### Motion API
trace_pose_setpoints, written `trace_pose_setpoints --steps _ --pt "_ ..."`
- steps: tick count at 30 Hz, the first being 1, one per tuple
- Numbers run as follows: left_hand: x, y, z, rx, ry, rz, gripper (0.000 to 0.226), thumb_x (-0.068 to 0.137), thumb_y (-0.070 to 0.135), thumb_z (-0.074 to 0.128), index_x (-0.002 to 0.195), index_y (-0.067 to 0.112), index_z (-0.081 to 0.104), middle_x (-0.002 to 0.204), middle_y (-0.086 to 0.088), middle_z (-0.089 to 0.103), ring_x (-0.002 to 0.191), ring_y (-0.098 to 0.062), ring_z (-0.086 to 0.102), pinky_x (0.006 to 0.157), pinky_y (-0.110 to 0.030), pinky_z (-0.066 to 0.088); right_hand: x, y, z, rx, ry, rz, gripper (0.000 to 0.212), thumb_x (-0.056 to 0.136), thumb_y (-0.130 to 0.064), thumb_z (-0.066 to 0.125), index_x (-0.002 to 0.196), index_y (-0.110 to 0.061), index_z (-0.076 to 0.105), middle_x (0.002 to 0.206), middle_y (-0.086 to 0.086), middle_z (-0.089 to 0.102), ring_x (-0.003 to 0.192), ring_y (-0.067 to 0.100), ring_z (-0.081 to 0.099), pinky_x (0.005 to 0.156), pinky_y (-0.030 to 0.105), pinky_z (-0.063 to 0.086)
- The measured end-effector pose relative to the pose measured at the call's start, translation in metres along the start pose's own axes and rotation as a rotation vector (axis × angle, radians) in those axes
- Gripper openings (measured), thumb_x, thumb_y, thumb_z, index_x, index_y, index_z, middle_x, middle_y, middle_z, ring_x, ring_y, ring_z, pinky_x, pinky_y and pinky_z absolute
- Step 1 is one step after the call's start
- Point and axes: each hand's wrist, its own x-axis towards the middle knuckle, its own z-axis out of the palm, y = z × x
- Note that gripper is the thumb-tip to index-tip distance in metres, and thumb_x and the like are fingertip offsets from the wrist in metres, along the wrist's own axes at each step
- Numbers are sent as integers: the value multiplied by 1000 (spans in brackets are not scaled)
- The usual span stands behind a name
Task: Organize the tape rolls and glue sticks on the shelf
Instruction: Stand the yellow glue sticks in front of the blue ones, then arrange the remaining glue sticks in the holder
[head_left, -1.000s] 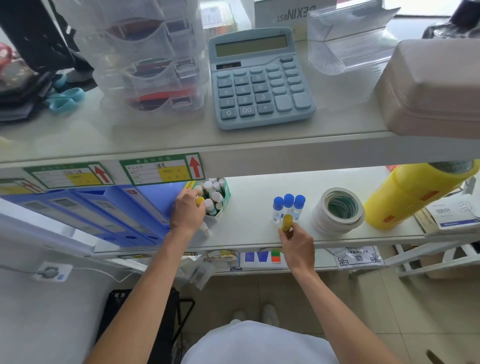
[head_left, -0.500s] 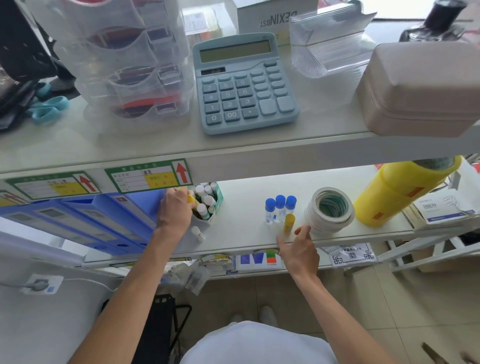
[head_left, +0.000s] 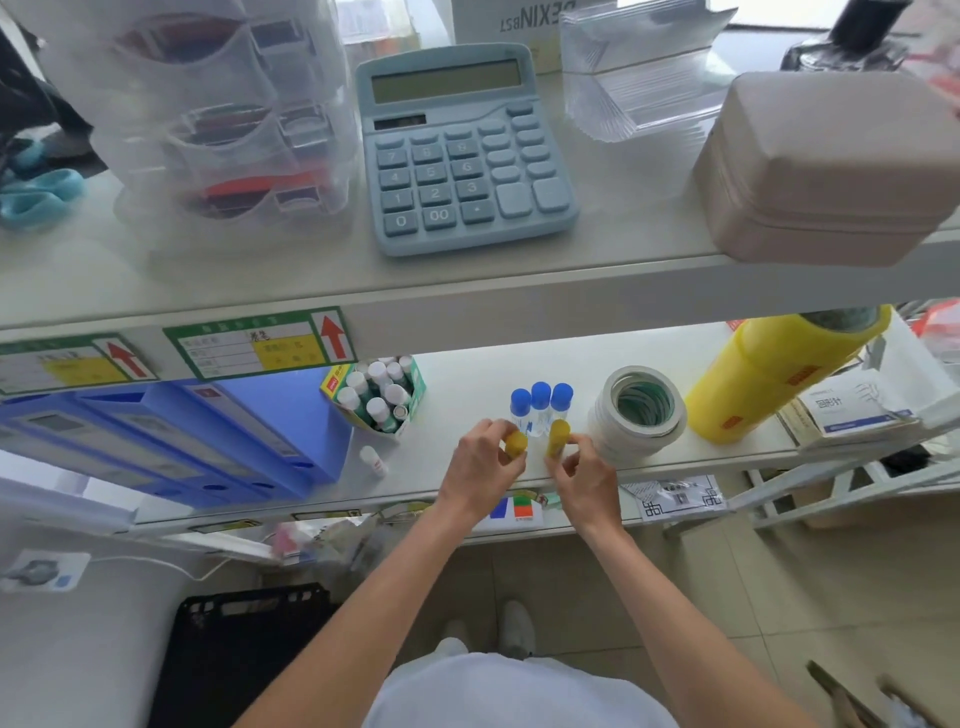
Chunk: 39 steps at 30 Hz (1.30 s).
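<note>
On the lower shelf (head_left: 467, 410) three blue-capped glue sticks (head_left: 540, 402) stand upright in a row. Just in front of them my left hand (head_left: 480, 467) holds a yellow glue stick (head_left: 516, 442), and my right hand (head_left: 584, 478) pinches a second yellow glue stick (head_left: 558, 435) standing beside it. A stack of white tape rolls (head_left: 639, 415) sits right of my hands. An open green box (head_left: 382, 397) of white-capped glue sticks stands to the left, with one white glue stick (head_left: 373, 461) lying loose on the shelf in front of it.
Blue file boxes (head_left: 208, 441) fill the shelf's left part. A large yellow roll (head_left: 779, 374) lies at the right, with a boxed item (head_left: 852, 410) beyond. The upper shelf carries a calculator (head_left: 457, 150), clear drawers (head_left: 223, 124) and a beige case (head_left: 831, 166).
My left hand left the green box and came right with a yellow glue stick. My right hand returned to the yellow stick it had set in front of the blue-capped ones.
</note>
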Motion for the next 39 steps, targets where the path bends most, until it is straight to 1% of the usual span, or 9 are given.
trace_pose_setpoints --steps 8,15,21,24,27,30,34,36,39 --pt "17 9 27 -154 66 -8 31 84 30 78 103 7 69 98 -5 69 74 -15 72 74 -24 61 4 3 -1 0 -45 -50 25 101 -41 59 107 -17 66 76 -2 66 68 18 64 63 28 51" --pt "5 -6 44 -229 50 -152 36 87 40 73 108 10 72 97 -1 75 78 -10 73 74 -26 62 4 3 -4 -16 -81 -55 18 99 -37 63 105 -20 64 70 -2 64 65 18 63 59 32 51" --pt "-1 -13 50 -239 45 -218 28 88 31 74 103 7 73 96 -4 74 85 -12 72 77 -21 60 4 2 -5 -13 -81 -59 23 96 -42 66 101 -20 62 71 -3 64 66 17 62 59 31 47" --pt "0 -20 47 -175 65 -283 23 87 27 75 99 9 68 94 -3 71 79 -13 70 65 -14 54 4 2 -3 -32 -80 -40 28 94 -44 68 107 -20 61 73 -2 66 69 18 64 63 35 53" --pt "5 -27 44 -153 58 -325 37 83 22 78 113 10 60 102 -4 66 77 -11 67 61 -6 45 3 2 -1 -43 -83 -24 36 93 -48 68 113 -20 60 75 -4 65 71 16 64 67 39 57" --pt "13 -31 45 -120 30 -320 62 81 17 79 135 13 49 110 -5 61 91 -14 63 75 -17 52 2 -1 -2 -52 -87 -7 41 92 -47 70 119 -17 60 79 -3 65 73 15 64 71 40 58" --pt "18 -27 49 -113 4 -326 65 81 16 77 139 12 47 112 -6 59 99 -17 59 79 -20 49 -5 -8 -6 -31 -93 55 50 92 -42 72 126 -11 53 88 3 68 76 17 66 72 35 57" --pt "17 -28 50 -117 -8 -320 61 82 17 77 137 12 50 113 -7 58 98 -18 61 79 -22 51 -8 -10 -6 -84 -103 110 43 93 -36 72 119 -8 53 91 7 69 81 23 68 70 35 54" --pt "13 -28 49 -125 -36 -315 57 81 15 76 133 13 53 113 -6 56 98 -20 63 80 -23 54 -11 -15 -5 -266 -134 193 21 91 -27 65 92 -6 62 82 8 68 77 31 66 63 35 52"
